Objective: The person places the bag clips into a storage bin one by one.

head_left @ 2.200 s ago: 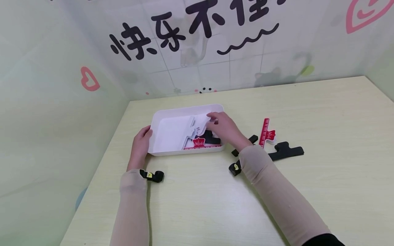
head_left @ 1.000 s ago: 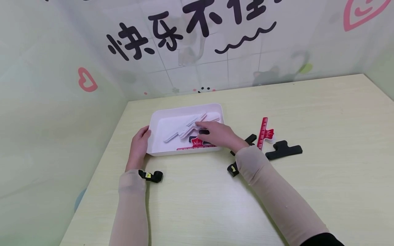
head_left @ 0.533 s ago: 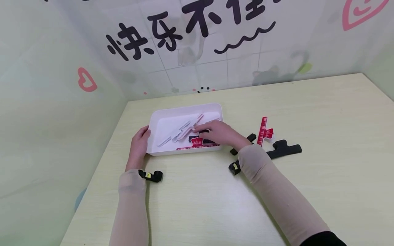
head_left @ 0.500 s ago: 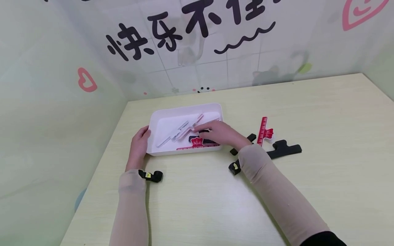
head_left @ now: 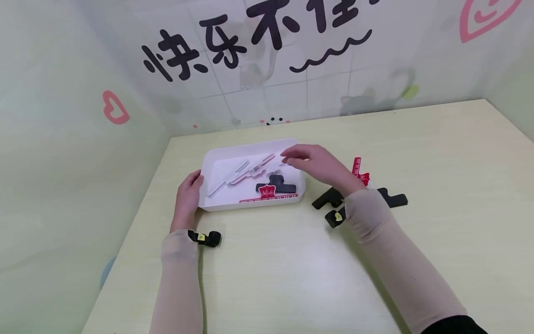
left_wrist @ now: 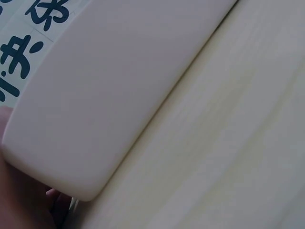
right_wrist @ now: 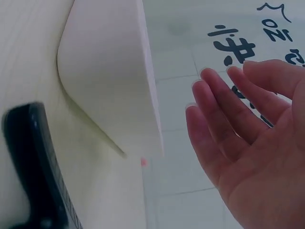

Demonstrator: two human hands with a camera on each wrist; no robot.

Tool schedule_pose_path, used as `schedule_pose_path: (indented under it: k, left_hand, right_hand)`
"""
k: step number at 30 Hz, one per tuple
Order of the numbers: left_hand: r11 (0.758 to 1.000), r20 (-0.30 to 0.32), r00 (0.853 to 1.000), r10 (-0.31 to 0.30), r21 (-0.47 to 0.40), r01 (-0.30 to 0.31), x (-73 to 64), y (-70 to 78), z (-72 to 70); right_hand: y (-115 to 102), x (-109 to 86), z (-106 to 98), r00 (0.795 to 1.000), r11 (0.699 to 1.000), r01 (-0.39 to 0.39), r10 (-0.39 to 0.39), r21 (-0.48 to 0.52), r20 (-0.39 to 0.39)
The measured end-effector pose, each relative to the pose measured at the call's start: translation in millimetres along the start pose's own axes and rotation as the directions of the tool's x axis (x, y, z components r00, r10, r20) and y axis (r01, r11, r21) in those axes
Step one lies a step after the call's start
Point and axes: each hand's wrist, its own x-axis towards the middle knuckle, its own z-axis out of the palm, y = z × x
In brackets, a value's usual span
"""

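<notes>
My left hand grips the left end of a white tray, thumb over the rim; in the left wrist view the tray wall hides most of that hand. Inside the tray lie several white clips in a loose slanted group. A black clip and a red clip with ruler marks lie at its right front. Over the tray's right rear rim hovers my right hand. Its fingers are loosely bent and hold nothing, as the right wrist view shows.
Right of the tray, a black clip, a red ruler-marked clip and another black clip lie on the pale wooden table, partly behind the right forearm. A printed curtain stands behind the table.
The white clips have been spread leftward and toward the front across the tray. My right hand has since let go of them and risen back to the right. The left hand keeps its place.
</notes>
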Motion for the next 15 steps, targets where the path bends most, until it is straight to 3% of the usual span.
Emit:
schedule_pose_path:
  k: [5, 11, 15]
  left_hand:
    - [1.000, -0.009, 1.000, 0.015, 0.024, -0.015, -0.1, 0.5, -1.5]
    - [1.000, -0.014, 1.000, 0.019, 0.022, -0.019, 0.9, -1.3, -3.1]
    - [0.999, -0.002, 1.000, 0.030, 0.013, -0.030, 2.5, -2.8, -0.9]
  right_hand:
    - [-2, -13.3, -10, 0.999, 0.985, -0.040, 0.038, -0.170, -0.012]
    - [1, -35.0, -30, 0.997, 0.962, -0.075, 0.078, -0.262, 0.000]
    - [8, -56.5, -52, 0.993, 0.929, -0.097, 0.115, -0.358, 0.030]
